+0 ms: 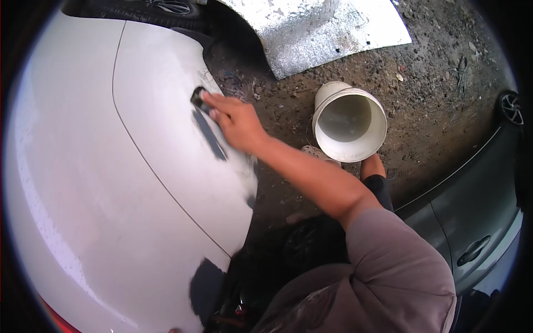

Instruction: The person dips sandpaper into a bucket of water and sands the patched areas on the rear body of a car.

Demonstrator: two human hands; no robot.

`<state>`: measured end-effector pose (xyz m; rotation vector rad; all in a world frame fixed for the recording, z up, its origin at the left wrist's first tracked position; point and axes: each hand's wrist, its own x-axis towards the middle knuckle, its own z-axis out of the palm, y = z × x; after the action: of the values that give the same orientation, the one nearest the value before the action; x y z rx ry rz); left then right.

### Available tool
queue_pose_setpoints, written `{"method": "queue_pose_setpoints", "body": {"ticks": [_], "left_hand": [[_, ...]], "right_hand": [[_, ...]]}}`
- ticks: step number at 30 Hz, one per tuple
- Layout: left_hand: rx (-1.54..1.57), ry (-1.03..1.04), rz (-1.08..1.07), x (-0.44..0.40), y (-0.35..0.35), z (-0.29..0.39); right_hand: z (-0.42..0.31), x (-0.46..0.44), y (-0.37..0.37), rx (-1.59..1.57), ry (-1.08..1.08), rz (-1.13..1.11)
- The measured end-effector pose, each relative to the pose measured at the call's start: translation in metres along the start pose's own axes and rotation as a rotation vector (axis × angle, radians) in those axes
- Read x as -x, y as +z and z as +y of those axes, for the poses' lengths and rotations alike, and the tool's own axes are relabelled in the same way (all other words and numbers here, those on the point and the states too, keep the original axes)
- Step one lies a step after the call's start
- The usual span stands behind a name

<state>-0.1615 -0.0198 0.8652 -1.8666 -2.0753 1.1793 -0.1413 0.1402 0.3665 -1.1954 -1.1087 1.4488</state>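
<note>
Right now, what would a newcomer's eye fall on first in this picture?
Probably the right hand, holding a dark block against the white car panel, beside a grey streak. Next, the open white bucket, between this panel and the dark car on the other side.

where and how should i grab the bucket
Best taken by the rim of the bucket, at two opposite points, coming from above. Its round mouth is open and faces up toward the camera, and no handle can be made out. I'd keep it level, as there seems to be liquid inside, and avoid the stretch of rim beside the leg.
</note>
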Motion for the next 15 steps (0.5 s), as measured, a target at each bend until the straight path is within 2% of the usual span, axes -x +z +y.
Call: {"method": "queue_pose_setpoints", "body": {"ticks": [1, 3, 6, 8, 11, 13, 15], "left_hand": [[-0.040, 0.003, -0.047, 0.000, -0.002, -0.002], [-0.039, 0.025, -0.055, 0.001, -0.003, -0.006], [-0.027, 0.043, -0.022, -0.002, -0.002, -0.005], [-0.023, 0.045, -0.001, -0.001, -0.004, -0.001], [-0.023, 0.018, -0.036, -0.002, -0.005, 0.000], [-0.008, 0.025, 0.051, -0.004, 0.002, 0.001], [-0.006, 0.022, 0.039, -0.002, 0.002, -0.002]], "right_hand": [[-0.007, 0.026, -0.006, 0.005, 0.007, -0.005], [-0.017, 0.061, -0.012, 0.035, -0.116, -0.014], [0.003, 0.007, 0.005, 0.001, -0.100, 0.045], [0.018, -0.049, 0.018, -0.032, 0.043, 0.036], [0.007, -0.044, 0.014, 0.004, 0.084, 0.022], [-0.014, 0.007, -0.001, -0.022, 0.081, -0.005], [-0.028, 0.049, -0.009, -0.022, -0.116, 0.009]]}}
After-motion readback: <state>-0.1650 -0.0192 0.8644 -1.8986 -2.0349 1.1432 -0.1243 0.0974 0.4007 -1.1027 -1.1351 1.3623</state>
